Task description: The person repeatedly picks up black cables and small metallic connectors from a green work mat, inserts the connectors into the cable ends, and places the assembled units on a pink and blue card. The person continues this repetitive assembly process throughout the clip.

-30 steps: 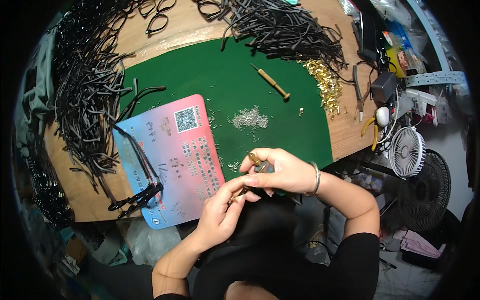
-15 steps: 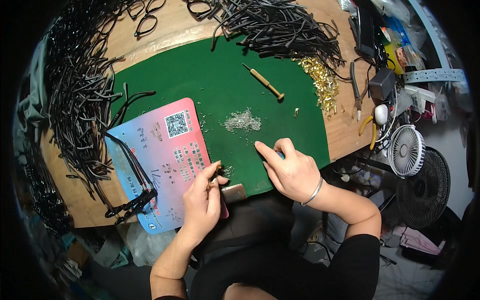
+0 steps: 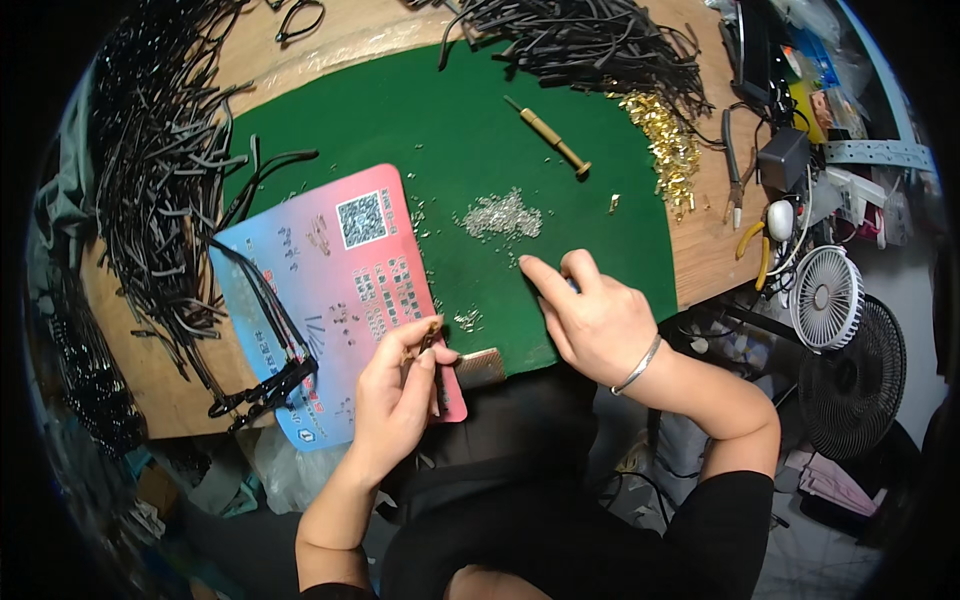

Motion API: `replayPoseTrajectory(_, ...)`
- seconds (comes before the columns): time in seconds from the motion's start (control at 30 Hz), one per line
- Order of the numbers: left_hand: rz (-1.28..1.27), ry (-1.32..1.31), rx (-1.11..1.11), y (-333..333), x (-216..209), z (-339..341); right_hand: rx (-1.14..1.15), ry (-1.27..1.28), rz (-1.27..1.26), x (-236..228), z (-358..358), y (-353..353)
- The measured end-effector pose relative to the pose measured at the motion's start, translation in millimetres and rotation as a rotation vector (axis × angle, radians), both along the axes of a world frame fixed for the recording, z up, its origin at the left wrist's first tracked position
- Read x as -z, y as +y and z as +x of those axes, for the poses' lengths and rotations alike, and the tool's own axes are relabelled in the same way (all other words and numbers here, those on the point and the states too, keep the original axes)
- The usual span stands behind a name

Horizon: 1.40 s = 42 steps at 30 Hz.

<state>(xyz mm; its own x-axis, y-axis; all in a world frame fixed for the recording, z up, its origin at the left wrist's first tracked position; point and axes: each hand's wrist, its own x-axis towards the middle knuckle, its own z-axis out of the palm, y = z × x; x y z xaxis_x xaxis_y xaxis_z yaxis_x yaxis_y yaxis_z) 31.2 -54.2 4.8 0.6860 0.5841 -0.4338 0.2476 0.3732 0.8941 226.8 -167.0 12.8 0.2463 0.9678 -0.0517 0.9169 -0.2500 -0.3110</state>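
My left hand (image 3: 396, 392) is closed in a pinch above the near right corner of a pink and blue printed mat (image 3: 288, 215). Between thumb and forefinger sits a small gold-brown metal piece (image 3: 428, 338), mostly covered. My right hand (image 3: 598, 318) is over the green mat (image 3: 360, 115), forefinger reaching down beside a few stray bits near a heap of tiny silver screws (image 3: 503, 215). Its other fingers curl around something of which only a small blue spot shows. A smaller scatter of screws (image 3: 467, 320) lies near my left fingertips, by a ridged metal block (image 3: 480, 368).
A brass screwdriver (image 3: 548, 137) lies beyond the screws. Gold metal pieces (image 3: 665, 150) form a pile at right. Black eyeglass temples (image 3: 590, 45) heap at the back and left (image 3: 180, 220). Pliers (image 3: 738, 180) and a white fan (image 3: 826, 298) stand at right.
The whole view has shifted, so the table appears slightly higher and further right. Both hands keep nearly the same poses; my right forefinger stays near the screw heap.
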Motion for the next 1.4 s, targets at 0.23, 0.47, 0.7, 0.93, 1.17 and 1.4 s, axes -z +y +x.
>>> replayPoseTrajectory(0.23,-0.039,0.033,0.041,2.8,4.1,-4.4,-0.047,0.531,-0.117,-16.1,-12.3,5.4)
replayPoseTrajectory(0.47,0.532,0.097,0.020,-10.9,13.8,0.3,-0.145,0.779,-0.238,-18.8,-34.4,26.6)
replayPoseTrajectory(0.7,0.728,0.134,0.024,-16.9,19.7,1.9,-0.122,0.768,-0.285,-22.4,-34.6,27.4)
replayPoseTrajectory(0.93,0.841,0.153,0.015,-21.1,19.8,4.9,0.263,1.526,-0.594,-20.5,-26.3,35.6)
replayPoseTrajectory(1.17,0.798,0.132,0.054,-17.3,20.4,2.1,0.218,1.465,-0.538,-15.5,-29.1,35.6)
replayPoseTrajectory(1.4,0.814,0.135,0.070,-16.3,18.3,4.6,0.019,1.145,-0.218,4.5,-39.1,30.2)
